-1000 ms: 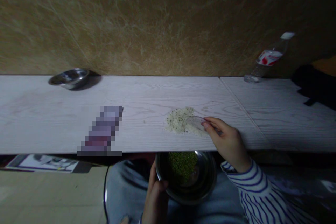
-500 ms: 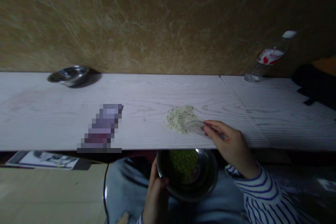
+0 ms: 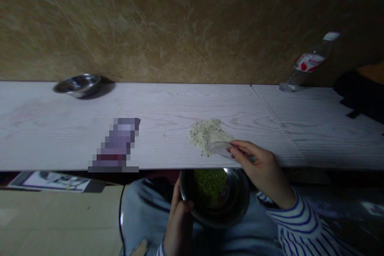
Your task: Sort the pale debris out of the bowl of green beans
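My right hand (image 3: 259,168) pinches a small clear plastic scoop (image 3: 220,148) resting on the near edge of a pile of pale grains with dark specks (image 3: 207,133) on the white wooden table (image 3: 168,104). Below the table edge, on my lap, my left hand (image 3: 178,218) grips the rim of a steel bowl (image 3: 237,204) holding green beans (image 3: 209,182). The scoop lies just above that bowl.
A second steel bowl (image 3: 78,85) sits at the table's far left by the wall. A blurred-out flat object (image 3: 117,144) lies left of the pile. A plastic water bottle (image 3: 309,62) leans at the far right, next to a dark bundle (image 3: 360,96).
My right hand has drawn the scoop nearer, from the pile's right side toward the table's front edge above the bowl. The left hand and bowl have barely moved.
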Demonstrator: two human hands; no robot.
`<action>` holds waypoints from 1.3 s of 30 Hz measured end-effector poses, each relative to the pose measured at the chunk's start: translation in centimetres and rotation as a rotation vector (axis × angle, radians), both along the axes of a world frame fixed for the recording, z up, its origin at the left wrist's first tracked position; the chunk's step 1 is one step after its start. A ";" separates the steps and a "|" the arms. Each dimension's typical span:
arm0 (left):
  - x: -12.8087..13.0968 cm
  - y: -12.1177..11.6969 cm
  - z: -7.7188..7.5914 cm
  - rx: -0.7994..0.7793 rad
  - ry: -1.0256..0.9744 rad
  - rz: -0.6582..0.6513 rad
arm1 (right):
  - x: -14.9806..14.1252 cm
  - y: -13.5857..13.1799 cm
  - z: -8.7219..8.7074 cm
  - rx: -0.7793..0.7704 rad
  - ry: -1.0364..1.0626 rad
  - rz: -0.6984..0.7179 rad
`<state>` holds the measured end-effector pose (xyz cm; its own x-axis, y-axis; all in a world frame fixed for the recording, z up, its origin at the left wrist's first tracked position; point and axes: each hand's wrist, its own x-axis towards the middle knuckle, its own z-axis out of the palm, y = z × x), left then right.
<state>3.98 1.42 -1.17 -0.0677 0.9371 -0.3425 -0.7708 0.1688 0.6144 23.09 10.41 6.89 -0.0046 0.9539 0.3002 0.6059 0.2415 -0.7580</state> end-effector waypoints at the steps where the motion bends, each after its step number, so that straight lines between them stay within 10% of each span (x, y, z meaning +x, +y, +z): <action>1: 0.0 0.0 0.0 -0.001 0.000 0.000 | 0.2 -0.2 0.1 0.002 -0.001 -0.013; 39: 0.0 0.1 0.0 -0.032 0.009 -0.012 | -0.5 -1.3 -0.3 -0.072 0.022 0.006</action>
<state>4.00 1.52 -1.18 -0.0601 0.9266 -0.3712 -0.7628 0.1972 0.6159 22.57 9.08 6.54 -0.0044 0.9729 0.2310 0.5878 0.1894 -0.7865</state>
